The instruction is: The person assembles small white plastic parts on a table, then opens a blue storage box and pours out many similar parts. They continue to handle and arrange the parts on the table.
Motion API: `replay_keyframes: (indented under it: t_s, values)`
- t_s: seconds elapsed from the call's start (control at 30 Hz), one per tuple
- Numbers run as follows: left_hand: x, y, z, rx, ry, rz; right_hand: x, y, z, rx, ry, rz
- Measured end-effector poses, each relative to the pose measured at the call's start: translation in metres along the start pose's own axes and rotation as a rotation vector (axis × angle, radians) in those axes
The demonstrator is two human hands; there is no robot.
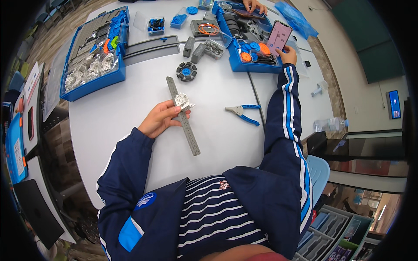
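My left hand (161,118) is closed around a long grey perforated beam (190,135), which slants over the white table. A white plastic bracket piece (184,102) sits across the beam by my thumb. Stretched out to the far right, my right hand (287,56) grips a smartphone (278,35) with a lit pinkish screen, above a blue parts case (257,66). Pliers with blue handles (244,112) lie on the table between my arms. Beyond the beam lies a black wheel with a blue hub (187,71).
At the far left stands another blue case (93,85) of grey, white and coloured parts. Grey blocks (198,53), small clear boxes (178,21) and a grey tray (152,48) fill the back. Another person's hand (256,6) is at the far edge. A bottle (328,125) lies right.
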State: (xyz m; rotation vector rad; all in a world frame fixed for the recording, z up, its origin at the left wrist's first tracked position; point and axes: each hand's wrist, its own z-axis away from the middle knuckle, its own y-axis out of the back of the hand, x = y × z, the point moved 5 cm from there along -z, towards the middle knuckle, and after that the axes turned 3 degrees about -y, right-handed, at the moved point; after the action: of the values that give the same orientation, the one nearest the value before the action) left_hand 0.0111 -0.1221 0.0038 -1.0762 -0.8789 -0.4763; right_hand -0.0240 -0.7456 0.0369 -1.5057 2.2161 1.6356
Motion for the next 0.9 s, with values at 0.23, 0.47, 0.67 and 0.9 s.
replay_keyframes:
  t_s: [0.23, 0.47, 0.67, 0.9]
  values:
    - [-0.0008, 0.0002, -0.0004, -0.013, -0.003, 0.002, 0.0002, 0.0022, 0.0006, -0.013, -0.056, 0.015]
    - [-0.0005, -0.0003, 0.0002, -0.01, -0.003, -0.006, -0.006, 0.005, 0.0064, -0.009, 0.014, -0.014]
    - [-0.0011, 0.0002, 0.0001, -0.005, 0.007, 0.003, -0.0086, 0.0061, 0.0085, 0.003, 0.022, -0.017]
    - [-0.0022, 0.002, 0.0006, -0.008, 0.01, 0.002, -0.0076, 0.0044, 0.0079, 0.018, 0.019, 0.004]
